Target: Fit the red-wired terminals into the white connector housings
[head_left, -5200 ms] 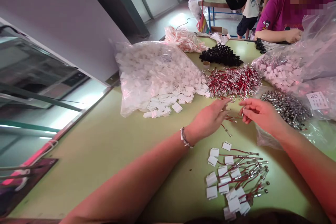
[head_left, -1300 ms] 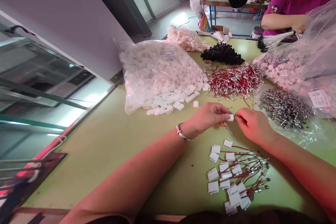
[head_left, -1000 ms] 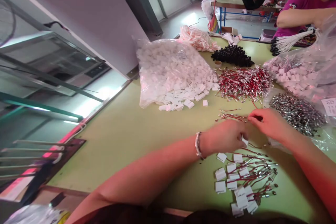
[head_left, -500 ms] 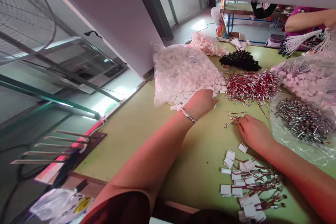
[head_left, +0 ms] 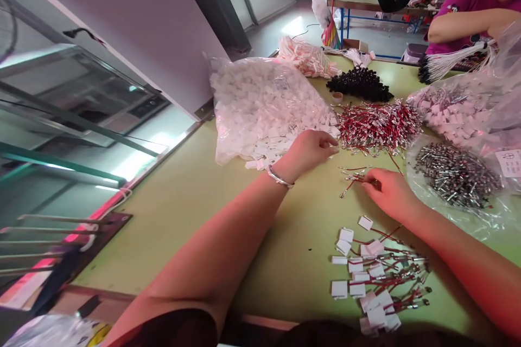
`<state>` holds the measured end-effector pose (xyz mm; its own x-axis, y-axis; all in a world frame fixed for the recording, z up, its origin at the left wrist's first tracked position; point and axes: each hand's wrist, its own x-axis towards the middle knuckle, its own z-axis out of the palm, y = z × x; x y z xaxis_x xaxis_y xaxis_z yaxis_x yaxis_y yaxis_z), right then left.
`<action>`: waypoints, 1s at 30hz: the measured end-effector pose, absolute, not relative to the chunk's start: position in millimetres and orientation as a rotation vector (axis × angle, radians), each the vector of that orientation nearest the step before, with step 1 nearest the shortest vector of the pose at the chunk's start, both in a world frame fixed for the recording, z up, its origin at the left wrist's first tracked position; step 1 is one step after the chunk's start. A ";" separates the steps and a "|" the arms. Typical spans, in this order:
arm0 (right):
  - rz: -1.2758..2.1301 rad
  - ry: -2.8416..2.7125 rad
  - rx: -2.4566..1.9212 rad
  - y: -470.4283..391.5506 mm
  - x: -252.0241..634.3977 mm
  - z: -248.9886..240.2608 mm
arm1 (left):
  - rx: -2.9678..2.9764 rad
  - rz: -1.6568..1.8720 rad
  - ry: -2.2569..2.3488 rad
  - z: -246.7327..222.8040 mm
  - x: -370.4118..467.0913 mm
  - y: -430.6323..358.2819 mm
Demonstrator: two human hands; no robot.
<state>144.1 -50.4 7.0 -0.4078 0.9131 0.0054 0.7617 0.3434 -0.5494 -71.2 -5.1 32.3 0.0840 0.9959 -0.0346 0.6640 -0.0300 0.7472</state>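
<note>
My left hand (head_left: 311, 150) is at the front right edge of a clear bag (head_left: 223, 141) of small white connector housings (head_left: 280, 108). Its fingers bend toward the thumb with the tips close together; what they hold, if anything, is too small to make out. My right hand (head_left: 386, 190) pinches at a few loose red wires (head_left: 353, 177) with metal terminals, lying on the green tabletop. Below it lie several white housings with red wires attached (head_left: 376, 271), loosely stacked. A heap of red terminal wires (head_left: 378, 126) sits just beyond both hands.
At right are an open bag of metal terminals (head_left: 458, 173) and a bag of white parts (head_left: 456, 114). Black parts (head_left: 360, 84) and pinkish-white pieces (head_left: 307, 57) are heaped at the back. Across the table a person's arm (head_left: 459, 26) is near a white wire bundle (head_left: 459, 62).
The view has shifted, so the table appears further left. My left fingers have straightened a little beside the bag's edge. My right hand stays at the loose red wires, its fingers more arched.
</note>
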 end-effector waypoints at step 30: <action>0.574 -2.154 -1.392 -53.7 163.6 15.1 | 1.042 0.741 0.973 18.6 -30.9 -31.3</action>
<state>163.6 -53.7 15.1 -0.3461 0.9195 0.1866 0.7047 0.3860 -0.5953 -30.9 -31.3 18.6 0.3996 0.8677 -0.2955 -0.0541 0.3442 0.9373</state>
